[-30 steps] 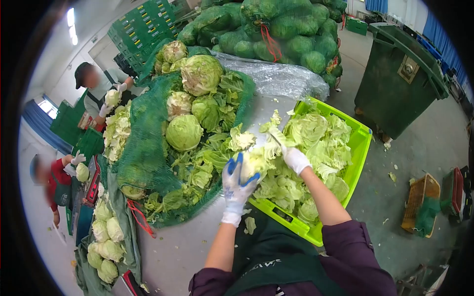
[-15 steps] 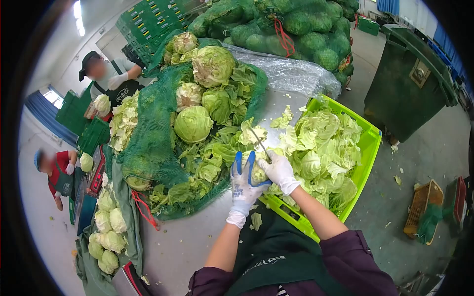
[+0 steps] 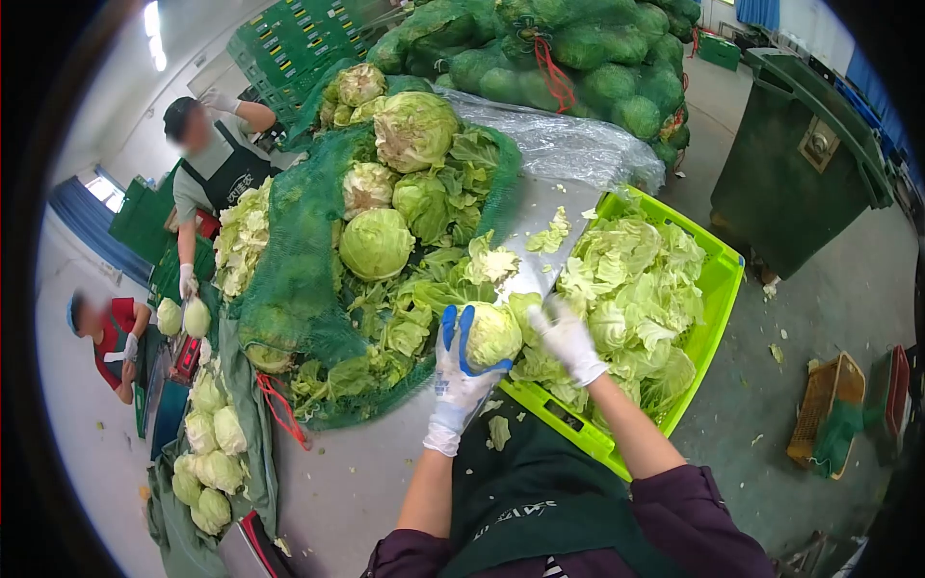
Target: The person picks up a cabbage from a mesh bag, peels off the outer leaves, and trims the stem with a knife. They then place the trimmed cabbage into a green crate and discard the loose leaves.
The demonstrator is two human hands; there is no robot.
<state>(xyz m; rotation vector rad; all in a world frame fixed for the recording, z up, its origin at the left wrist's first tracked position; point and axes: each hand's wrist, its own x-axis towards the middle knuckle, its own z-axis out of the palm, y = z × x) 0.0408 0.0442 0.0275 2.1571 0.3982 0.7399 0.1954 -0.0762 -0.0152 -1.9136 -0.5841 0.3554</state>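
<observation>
My left hand (image 3: pixel 461 371), in a white glove with blue-coated fingers, is wrapped round the near-left side of a trimmed pale cabbage (image 3: pixel 493 337). Close to its right side is my white-gloved right hand (image 3: pixel 570 337), blurred by motion, its fingers curled. The knife in that hand shows clearly half a second ago; its blade is now hard to make out. A loose green leaf (image 3: pixel 525 310) stands between the cabbage and my right hand. Beyond my left hand, whole cabbages (image 3: pixel 378 243) and torn leaves lie in an opened green net sack (image 3: pixel 289 260).
A bright green crate (image 3: pixel 711 337) of loose leaves stands at my right. Trimmed cabbages (image 3: pixel 217 433) lie at the left. Full net sacks (image 3: pixel 607 87) are piled at the back, a dark bin (image 3: pixel 800 164) at the right. Two co-workers (image 3: pixel 226 164) stand at the left.
The cabbage has come up into clearer view in my left hand, which shifted slightly left. My right hand moved slightly right and down, away from it. A co-worker's arm reached down to a cabbage.
</observation>
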